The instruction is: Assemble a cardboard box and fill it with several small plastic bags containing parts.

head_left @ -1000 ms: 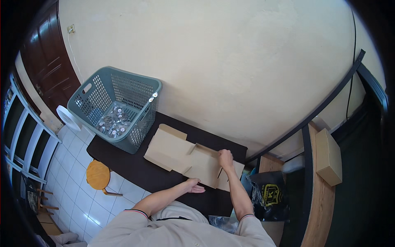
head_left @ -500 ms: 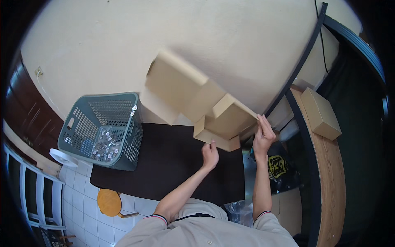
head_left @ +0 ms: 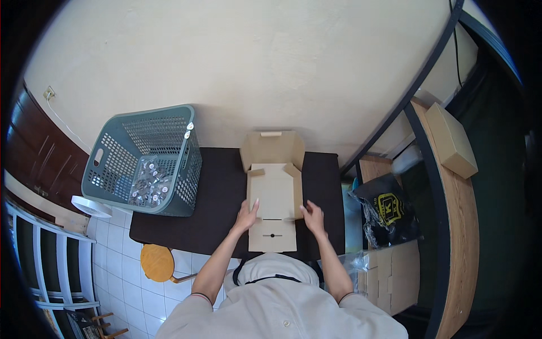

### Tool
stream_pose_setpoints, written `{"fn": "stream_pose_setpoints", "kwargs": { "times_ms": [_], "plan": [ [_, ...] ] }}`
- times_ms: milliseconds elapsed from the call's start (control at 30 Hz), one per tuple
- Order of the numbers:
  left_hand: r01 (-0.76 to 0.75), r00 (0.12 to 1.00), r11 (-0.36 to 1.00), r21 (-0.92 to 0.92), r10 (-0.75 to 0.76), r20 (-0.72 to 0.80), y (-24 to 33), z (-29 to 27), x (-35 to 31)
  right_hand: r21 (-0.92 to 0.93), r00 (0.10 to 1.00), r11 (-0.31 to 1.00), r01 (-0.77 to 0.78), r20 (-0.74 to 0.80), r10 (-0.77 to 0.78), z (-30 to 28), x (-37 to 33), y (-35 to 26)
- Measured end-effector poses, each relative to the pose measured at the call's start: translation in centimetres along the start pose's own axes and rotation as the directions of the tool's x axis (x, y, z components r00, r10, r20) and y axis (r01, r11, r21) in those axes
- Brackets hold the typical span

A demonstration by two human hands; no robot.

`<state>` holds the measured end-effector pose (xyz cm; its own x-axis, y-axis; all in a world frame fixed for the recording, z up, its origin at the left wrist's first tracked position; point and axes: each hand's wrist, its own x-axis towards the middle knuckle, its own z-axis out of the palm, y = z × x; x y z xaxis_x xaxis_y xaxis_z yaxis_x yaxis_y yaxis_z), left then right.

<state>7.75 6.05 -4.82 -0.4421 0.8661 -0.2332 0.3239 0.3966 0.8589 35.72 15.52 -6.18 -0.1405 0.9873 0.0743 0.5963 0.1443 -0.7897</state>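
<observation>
A brown cardboard mailer box lies unfolded on the dark tabletop in front of me. Its lid panel leans up at the far end, and a front flap with a small slotted hole lies flat toward me. My left hand is closed on the left side wall, thumb inside and fingers outside. On the opposite side, my right hand pinches the right side wall at its near end; part of that grip is hard to see.
Left on the table stands a grey-green plastic basket holding a bag of small clear items. To the right are a shelf with a closed carton, a black plastic bag and flat cardboard. A round stool stands below left.
The box has come down from a tilted, raised position onto the table and now lies squared toward me. My left hand shifted to its left side, my right hand moved lower and left.
</observation>
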Motion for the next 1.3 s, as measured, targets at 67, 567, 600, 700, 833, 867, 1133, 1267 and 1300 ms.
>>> {"fn": "stream_pose_setpoints", "kwargs": {
  "times_ms": [67,567,600,700,833,867,1133,1267,1300],
  "plan": [
    [0.159,0.987,0.987,-0.001,-0.159,-0.015,-2.9,-0.7,-2.3,0.032,0.985,0.986,-0.163,0.069,0.16,0.6,-2.8,1.1],
    [0.381,0.908,0.924,-0.006,-0.373,0.19,-10.1,0.0,-8.1,0.224,0.774,0.768,-0.6,0.405,0.486,1.7,-10.0,0.7],
    [0.399,0.9,0.912,-0.096,-0.37,0.229,-7.5,-0.1,-8.0,0.341,0.768,0.713,-0.613,0.468,0.437,1.6,-9.6,1.6],
    [0.398,0.91,0.877,-0.268,-0.34,0.237,-2.7,-1.9,-8.0,0.419,0.751,0.636,-0.648,0.491,0.442,0.4,-7.4,-1.0],
    [0.17,0.982,0.906,-0.388,-0.123,0.143,-3.1,-1.8,-6.3,0.551,0.816,0.609,-0.571,0.462,0.348,-0.9,-5.0,-5.0],
    [0.053,0.996,0.921,-0.386,-0.022,0.086,-3.3,-1.7,-5.6,0.589,0.87,0.648,-0.484,0.403,0.284,-0.9,-4.7,-5.6],
    [-0.254,0.923,0.954,0.16,0.289,-0.256,-2.2,-0.8,-0.7,0.059,0.997,0.996,-0.063,-0.042,0.066,1.3,-4.2,-4.4],
    [-0.121,0.976,0.99,0.07,0.131,-0.172,-2.1,-0.7,0.2,-0.116,0.956,0.95,0.29,-0.001,-0.292,1.9,-4.8,-4.3],
    [-0.047,0.98,0.993,0.105,0.066,-0.188,-1.9,-0.7,0.3,-0.153,0.969,0.957,0.245,0.079,-0.235,2.2,-5.3,-4.2]
  ]
}}
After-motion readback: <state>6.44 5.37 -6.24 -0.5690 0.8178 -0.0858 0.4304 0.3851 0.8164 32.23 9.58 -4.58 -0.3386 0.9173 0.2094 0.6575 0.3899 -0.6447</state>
